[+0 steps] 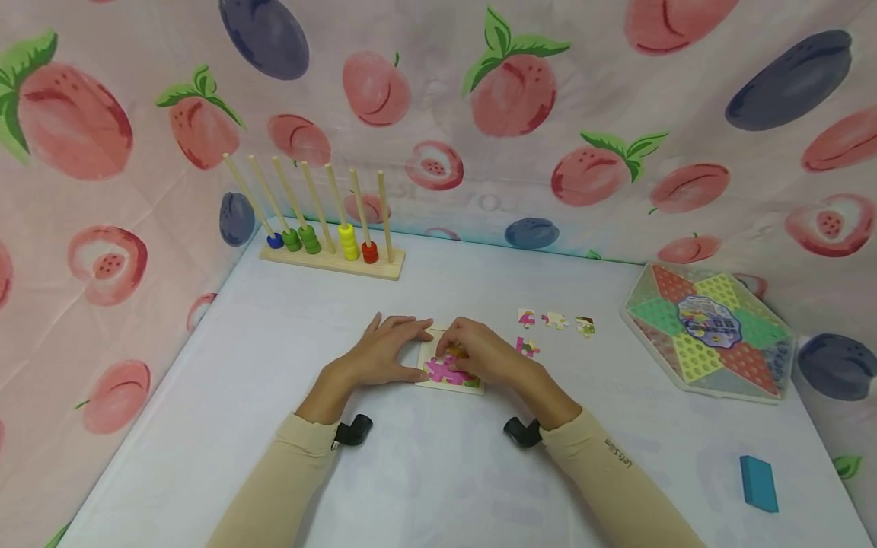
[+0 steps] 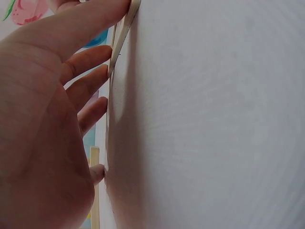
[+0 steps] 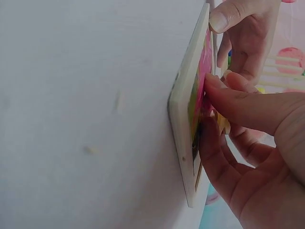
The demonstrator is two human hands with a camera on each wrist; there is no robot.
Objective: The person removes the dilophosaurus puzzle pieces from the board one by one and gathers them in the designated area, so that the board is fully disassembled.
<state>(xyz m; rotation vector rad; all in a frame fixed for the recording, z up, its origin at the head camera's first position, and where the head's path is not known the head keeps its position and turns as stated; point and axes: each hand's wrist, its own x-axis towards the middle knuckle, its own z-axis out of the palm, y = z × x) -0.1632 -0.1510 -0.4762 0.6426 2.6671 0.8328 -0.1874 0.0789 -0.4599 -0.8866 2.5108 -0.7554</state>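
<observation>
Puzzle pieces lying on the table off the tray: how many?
4, right of the puzzle tray in the head view: a row of left piece, middle piece and right piece, plus a nearer piece. The right hand may hide more.

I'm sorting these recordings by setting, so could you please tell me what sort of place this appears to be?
Probably a play area set up on a table against a fruit-patterned backdrop: a jigsaw puzzle, a bead counter and a star-patterned board game suggest it.
</observation>
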